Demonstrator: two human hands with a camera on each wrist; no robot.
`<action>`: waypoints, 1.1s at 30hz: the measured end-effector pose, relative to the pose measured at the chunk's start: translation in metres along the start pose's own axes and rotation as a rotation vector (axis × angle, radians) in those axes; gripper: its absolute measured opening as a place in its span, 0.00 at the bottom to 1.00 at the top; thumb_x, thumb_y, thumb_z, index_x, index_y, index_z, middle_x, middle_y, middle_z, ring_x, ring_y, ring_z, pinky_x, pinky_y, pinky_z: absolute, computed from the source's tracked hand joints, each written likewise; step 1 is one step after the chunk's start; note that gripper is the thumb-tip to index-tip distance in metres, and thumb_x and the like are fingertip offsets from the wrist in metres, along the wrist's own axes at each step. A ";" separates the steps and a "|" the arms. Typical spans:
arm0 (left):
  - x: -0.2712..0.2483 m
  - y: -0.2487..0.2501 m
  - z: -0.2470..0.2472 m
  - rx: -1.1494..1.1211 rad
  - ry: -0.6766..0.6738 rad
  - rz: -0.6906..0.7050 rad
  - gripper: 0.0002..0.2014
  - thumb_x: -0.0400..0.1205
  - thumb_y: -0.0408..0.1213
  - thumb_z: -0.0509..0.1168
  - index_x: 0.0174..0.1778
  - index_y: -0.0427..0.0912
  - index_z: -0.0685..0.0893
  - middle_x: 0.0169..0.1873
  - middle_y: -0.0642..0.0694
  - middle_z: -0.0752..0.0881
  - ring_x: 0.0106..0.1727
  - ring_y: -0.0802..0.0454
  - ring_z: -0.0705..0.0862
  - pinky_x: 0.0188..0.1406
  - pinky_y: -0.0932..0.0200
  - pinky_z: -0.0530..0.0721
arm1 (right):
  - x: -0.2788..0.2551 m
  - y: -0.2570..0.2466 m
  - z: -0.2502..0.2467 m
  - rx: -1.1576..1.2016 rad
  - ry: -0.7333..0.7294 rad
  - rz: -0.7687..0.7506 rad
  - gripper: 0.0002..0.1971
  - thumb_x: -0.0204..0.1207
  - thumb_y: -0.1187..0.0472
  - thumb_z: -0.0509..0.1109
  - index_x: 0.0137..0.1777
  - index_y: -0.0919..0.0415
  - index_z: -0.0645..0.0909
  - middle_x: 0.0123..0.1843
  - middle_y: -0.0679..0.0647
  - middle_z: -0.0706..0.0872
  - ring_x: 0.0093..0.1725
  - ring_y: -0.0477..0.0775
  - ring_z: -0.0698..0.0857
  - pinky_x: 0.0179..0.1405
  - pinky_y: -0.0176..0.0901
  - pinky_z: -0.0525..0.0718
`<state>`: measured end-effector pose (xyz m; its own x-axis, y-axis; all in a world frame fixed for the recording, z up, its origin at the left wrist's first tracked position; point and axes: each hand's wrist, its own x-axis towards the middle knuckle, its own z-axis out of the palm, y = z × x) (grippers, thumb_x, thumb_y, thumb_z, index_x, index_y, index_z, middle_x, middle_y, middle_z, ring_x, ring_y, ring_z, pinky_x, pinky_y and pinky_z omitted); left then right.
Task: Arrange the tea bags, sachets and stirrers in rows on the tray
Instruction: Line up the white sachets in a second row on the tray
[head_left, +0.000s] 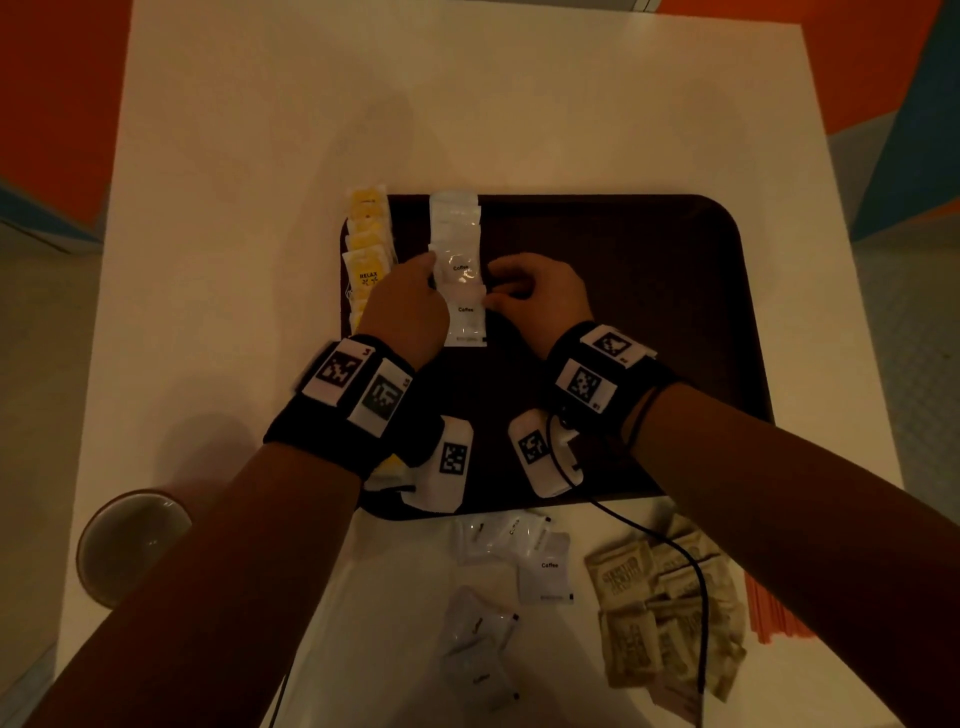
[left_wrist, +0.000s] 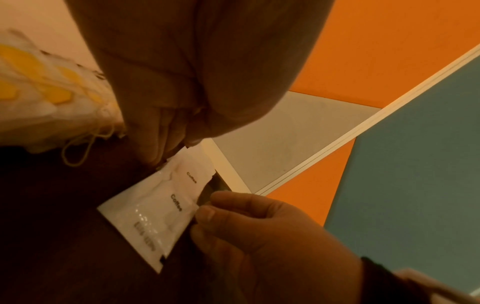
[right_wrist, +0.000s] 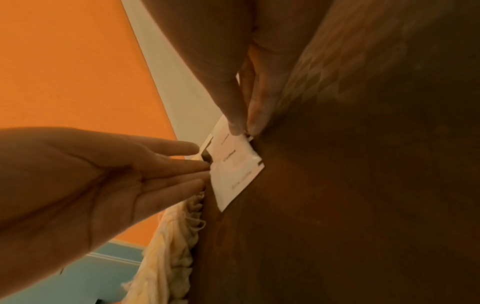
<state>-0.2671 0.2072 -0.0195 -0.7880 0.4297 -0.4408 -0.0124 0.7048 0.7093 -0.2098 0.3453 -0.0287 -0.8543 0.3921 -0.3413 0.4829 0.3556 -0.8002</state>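
Note:
On the dark brown tray (head_left: 623, 312), yellow tea bags (head_left: 366, 249) form a row along the left edge. Beside them runs a row of white coffee sachets (head_left: 454, 228). The nearest coffee sachet (head_left: 466, 317) (left_wrist: 150, 216) (right_wrist: 233, 174) overlaps the one behind it. My left hand (head_left: 428, 273) (right_wrist: 103, 174) touches its left edge with straight fingers. From the right, my right hand (head_left: 496, 293) (left_wrist: 259, 236) has its fingers curled, and thumb and forefinger pinch the sachet's edge.
The white table (head_left: 467, 104) holds loose coffee sachets (head_left: 519, 551), a heap of brown sachets (head_left: 665, 608) and orange stirrers (head_left: 769, 608) in front of the tray. A cup (head_left: 132, 545) stands at the near left. The tray's right half is bare.

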 end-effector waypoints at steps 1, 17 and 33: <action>0.000 0.001 -0.001 -0.003 0.009 0.000 0.24 0.79 0.28 0.51 0.72 0.41 0.73 0.68 0.40 0.79 0.68 0.44 0.77 0.70 0.45 0.76 | 0.001 0.000 0.000 -0.009 -0.004 0.006 0.18 0.70 0.67 0.74 0.61 0.62 0.81 0.60 0.55 0.85 0.50 0.44 0.83 0.55 0.34 0.81; -0.006 0.003 0.006 -0.106 0.095 0.047 0.21 0.79 0.24 0.52 0.66 0.41 0.78 0.62 0.42 0.83 0.62 0.46 0.80 0.63 0.57 0.77 | 0.000 -0.006 0.010 -0.300 -0.141 -0.087 0.23 0.64 0.63 0.78 0.59 0.60 0.76 0.52 0.56 0.79 0.54 0.58 0.80 0.59 0.51 0.79; -0.002 0.000 0.009 -0.028 0.090 0.069 0.19 0.78 0.21 0.52 0.62 0.33 0.79 0.60 0.35 0.83 0.61 0.40 0.80 0.60 0.56 0.77 | -0.002 -0.011 0.009 -0.546 -0.312 -0.065 0.12 0.73 0.59 0.71 0.53 0.65 0.79 0.61 0.63 0.77 0.61 0.63 0.76 0.57 0.44 0.72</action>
<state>-0.2601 0.2116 -0.0235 -0.8398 0.4231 -0.3402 0.0275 0.6590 0.7516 -0.2149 0.3330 -0.0231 -0.8613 0.1188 -0.4941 0.3864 0.7847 -0.4848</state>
